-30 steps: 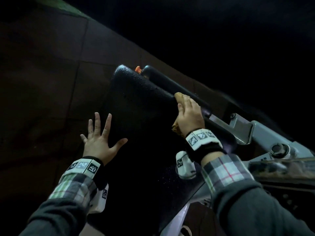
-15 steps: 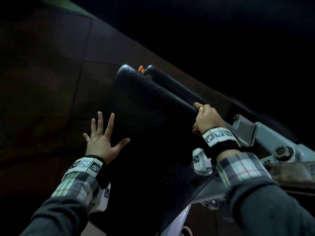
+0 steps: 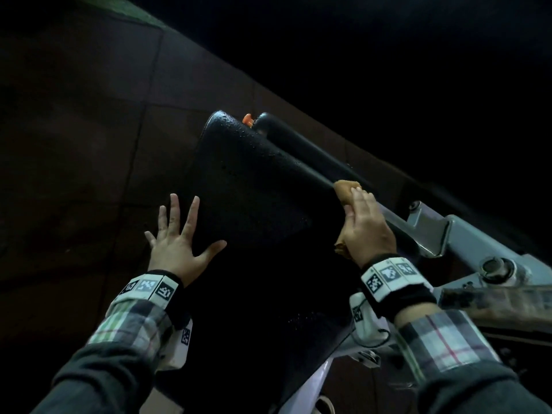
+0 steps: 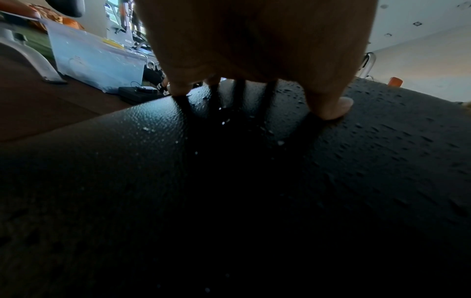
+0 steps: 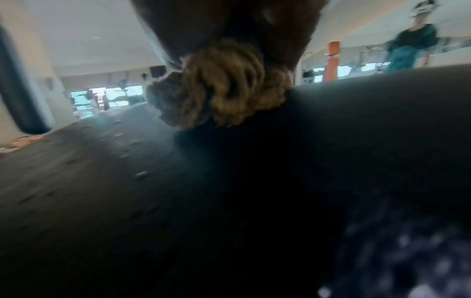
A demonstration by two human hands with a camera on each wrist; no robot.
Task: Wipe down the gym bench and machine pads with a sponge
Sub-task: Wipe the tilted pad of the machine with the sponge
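Note:
A black padded bench [image 3: 254, 210] runs away from me, wet with droplets [image 4: 369, 141]. My left hand [image 3: 179, 237] lies flat on its left side with fingers spread, fingertips [image 4: 331, 110] pressing the pad. My right hand [image 3: 366, 225] grips a tan sponge [image 3: 346, 189] at the bench's right edge, next to a black roller pad [image 3: 298, 150]. In the right wrist view the crumpled sponge [image 5: 219, 84] pokes out under my palm against the pad [image 5: 356, 141].
A grey metal machine frame [image 3: 466, 240] with a pivot bolt sits to the right. An orange knob [image 3: 247, 118] shows at the bench's far end. Dark floor tiles [image 3: 74, 130] lie to the left. Another person [image 5: 410, 46] stands in the blurred background.
My right hand with the sponge slid down the bench's right edge toward me, then edged forward again. The left hand has stayed flat on the pad.

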